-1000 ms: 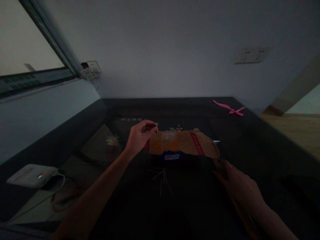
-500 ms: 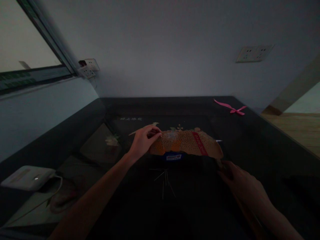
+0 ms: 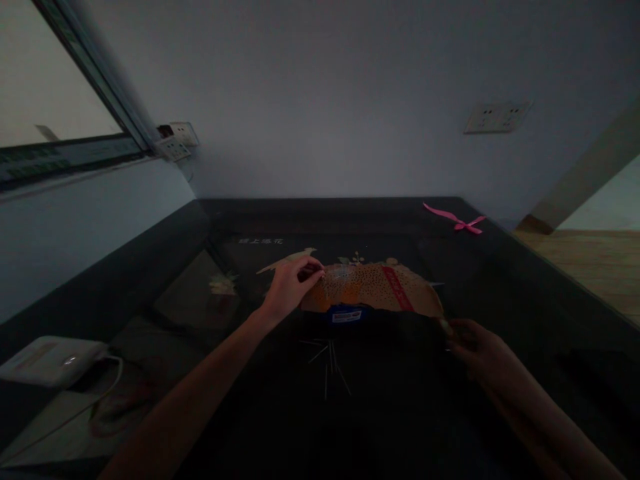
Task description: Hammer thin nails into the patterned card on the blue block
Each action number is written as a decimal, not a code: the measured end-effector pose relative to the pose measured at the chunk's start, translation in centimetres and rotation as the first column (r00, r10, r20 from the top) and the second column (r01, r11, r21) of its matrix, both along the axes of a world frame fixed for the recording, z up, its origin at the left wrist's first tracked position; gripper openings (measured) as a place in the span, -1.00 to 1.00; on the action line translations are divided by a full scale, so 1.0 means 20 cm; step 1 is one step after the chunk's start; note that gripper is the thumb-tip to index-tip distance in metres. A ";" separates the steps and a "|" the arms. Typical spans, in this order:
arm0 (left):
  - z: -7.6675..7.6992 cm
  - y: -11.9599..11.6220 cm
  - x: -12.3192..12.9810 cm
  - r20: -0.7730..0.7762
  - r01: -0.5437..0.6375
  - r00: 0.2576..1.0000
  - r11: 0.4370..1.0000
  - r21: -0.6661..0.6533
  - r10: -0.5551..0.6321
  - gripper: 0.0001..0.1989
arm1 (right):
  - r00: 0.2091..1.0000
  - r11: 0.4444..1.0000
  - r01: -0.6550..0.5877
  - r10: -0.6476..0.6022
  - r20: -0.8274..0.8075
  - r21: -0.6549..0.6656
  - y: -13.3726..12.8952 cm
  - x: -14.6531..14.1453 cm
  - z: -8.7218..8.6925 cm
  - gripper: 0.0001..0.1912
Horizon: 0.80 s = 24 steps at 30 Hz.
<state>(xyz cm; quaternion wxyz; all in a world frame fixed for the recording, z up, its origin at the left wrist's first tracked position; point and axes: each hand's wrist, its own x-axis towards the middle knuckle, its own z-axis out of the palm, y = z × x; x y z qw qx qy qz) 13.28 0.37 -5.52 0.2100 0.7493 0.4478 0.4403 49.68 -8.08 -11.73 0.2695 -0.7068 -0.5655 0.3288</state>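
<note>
A dotted tan fan-shaped piece (image 3: 373,287) with a red strip (image 3: 399,289) lies across the middle of the dark table. My left hand (image 3: 295,283) is at its upper left edge, thumb and fingers pinched together; what is between them is too small to tell. My right hand (image 3: 473,343) is closed on a small pale item at the piece's lower right corner; I cannot make out what it is. A blue label (image 3: 347,314) shows under the lower edge of the piece. Several thin sticks (image 3: 331,360) lie just in front of it.
A pink ribbon (image 3: 466,225) lies at the back right of the dark table (image 3: 320,213). On the left is a white device (image 3: 55,360) with a cable. Wall sockets (image 3: 497,118) are on the back wall.
My right hand has shifted slightly, and a pale item now shows at its fingertips. My left hand stays at the piece's left edge. The view has tilted a little.
</note>
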 end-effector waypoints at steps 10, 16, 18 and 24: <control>-0.03 -0.01 0.00 -0.019 -0.040 0.999 0.996 0.075 0.041 -0.97 | 0.930 0.892 0.368 -0.350 -0.112 0.262 -0.05 -0.04 0.24 -0.48; -0.06 0.01 -0.01 -0.021 -0.060 0.998 0.994 0.086 0.062 -0.95 | 0.855 0.935 0.253 -0.096 -0.509 0.249 -0.08 -0.12 0.41 -0.57; -0.07 0.01 -0.01 -0.037 -0.066 0.997 0.994 0.090 0.070 -0.95 | 0.855 0.942 0.202 -0.037 -0.518 0.266 -0.08 -0.16 0.44 -0.64; -0.05 0.00 0.01 -0.096 -0.095 0.989 0.984 0.150 0.110 -0.97 | 0.892 0.906 0.031 0.165 -0.421 0.422 -0.01 -0.30 0.48 -0.59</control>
